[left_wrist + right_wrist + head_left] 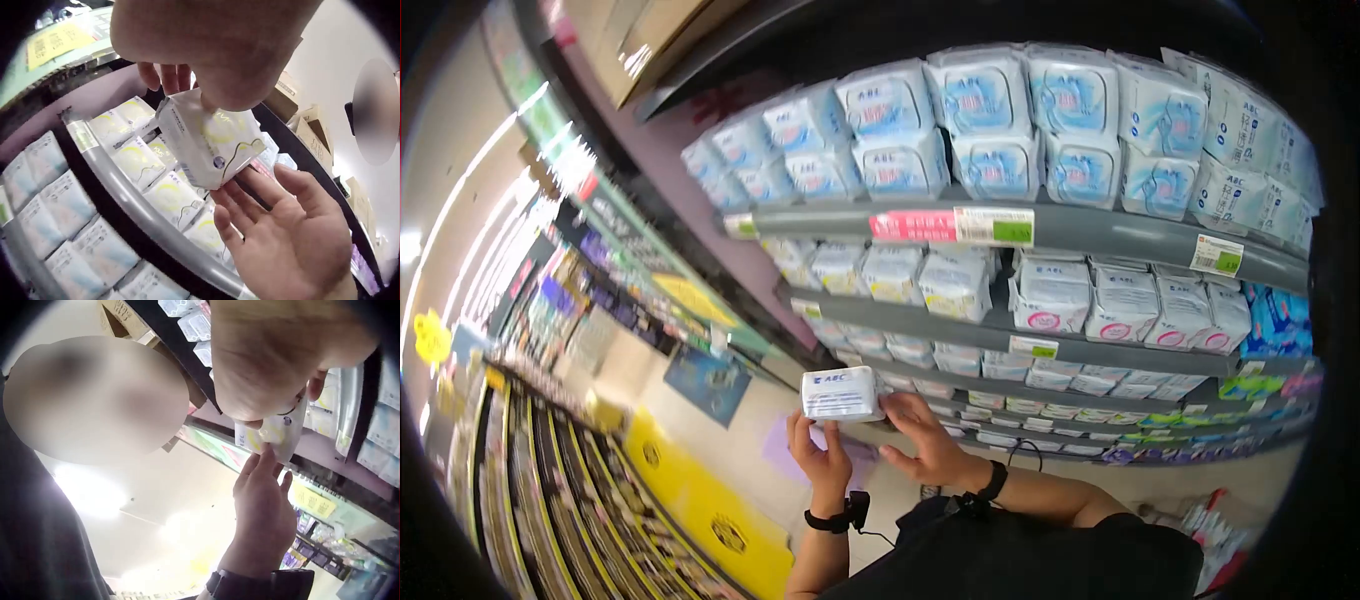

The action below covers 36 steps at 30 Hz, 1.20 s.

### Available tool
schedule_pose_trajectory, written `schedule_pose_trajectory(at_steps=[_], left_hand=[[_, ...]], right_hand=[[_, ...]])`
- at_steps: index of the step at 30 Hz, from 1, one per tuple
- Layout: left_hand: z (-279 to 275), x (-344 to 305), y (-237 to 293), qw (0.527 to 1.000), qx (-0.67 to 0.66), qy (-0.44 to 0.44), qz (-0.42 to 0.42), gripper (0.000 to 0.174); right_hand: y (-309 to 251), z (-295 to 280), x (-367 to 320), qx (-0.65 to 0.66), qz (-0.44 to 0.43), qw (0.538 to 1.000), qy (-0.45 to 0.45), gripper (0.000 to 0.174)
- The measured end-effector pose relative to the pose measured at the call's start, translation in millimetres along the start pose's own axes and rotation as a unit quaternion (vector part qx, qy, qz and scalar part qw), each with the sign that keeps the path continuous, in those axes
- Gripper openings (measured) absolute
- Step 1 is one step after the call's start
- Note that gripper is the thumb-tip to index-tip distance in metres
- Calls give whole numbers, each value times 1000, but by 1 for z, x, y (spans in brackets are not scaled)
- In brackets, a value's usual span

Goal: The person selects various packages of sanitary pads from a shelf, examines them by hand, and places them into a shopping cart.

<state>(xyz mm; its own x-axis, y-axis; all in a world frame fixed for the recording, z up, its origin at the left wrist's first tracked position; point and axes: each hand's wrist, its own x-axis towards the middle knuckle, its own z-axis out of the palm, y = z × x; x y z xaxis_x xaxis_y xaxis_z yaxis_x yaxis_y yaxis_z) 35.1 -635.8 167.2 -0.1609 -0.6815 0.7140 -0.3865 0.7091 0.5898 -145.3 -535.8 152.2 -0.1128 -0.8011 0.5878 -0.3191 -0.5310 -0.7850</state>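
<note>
A small white ABC pack of sanitary pads (840, 393) is held up in front of the body, its printed side towards the head camera. My left hand (822, 460) grips it at the left and underneath; in the right wrist view that hand (265, 509) has its fingertips on the pack (284, 440). At the pack's right end is my right hand (935, 445), its thumb standing apart. The left wrist view shows the yellow-patterned face of the pack (206, 140), with the right hand's (294, 244) extended fingers touching its lower edge.
Shelves (1090, 240) ahead carry rows of ABC packs; blue-and-white packs (980, 90) fill the top one. Yellow-marked packs (895, 272) stand one level lower, beside pink-marked packs (1125, 305). A magazine-like rack (530, 480) and yellow floor strip (710, 510) lie left.
</note>
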Motion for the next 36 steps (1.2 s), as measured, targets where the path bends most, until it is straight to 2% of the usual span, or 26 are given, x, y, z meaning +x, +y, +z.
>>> schedule_pose_trajectory(at_steps=[4,5,9,10,12,16,20,26,27,33,36], left_hand=[[19,102,-40,996,-78,-17,51,25],[21,125,-45,994,-64,-33,85,24],[52,178,-84,990,-112,-53,67,25],[61,185,-90,985,-156,-43,62,26],[79,194,-97,969,-240,-20,53,27],[98,210,-97,960,-274,-25,55,38],[102,227,-99,964,-223,-46,140,48],[112,228,-105,962,-231,-87,113,61],[112,225,-107,960,-242,-114,89,67],[108,219,-107,961,-229,-141,64,82],[108,214,-112,968,-184,-131,111,83]], right_hand=[[14,18,81,-106,-16,992,62,76],[11,18,97,-100,-17,992,71,82],[0,23,148,-19,12,994,107,84],[5,25,155,-48,10,993,109,85],[14,29,167,-105,1,988,110,86],[23,32,186,-129,-1,982,140,92],[35,29,205,-169,9,973,155,95],[50,27,217,-175,50,970,159,101],[49,28,219,-172,50,971,160,101],[49,42,219,-177,58,970,154,101],[49,44,218,-184,52,970,153,98]])
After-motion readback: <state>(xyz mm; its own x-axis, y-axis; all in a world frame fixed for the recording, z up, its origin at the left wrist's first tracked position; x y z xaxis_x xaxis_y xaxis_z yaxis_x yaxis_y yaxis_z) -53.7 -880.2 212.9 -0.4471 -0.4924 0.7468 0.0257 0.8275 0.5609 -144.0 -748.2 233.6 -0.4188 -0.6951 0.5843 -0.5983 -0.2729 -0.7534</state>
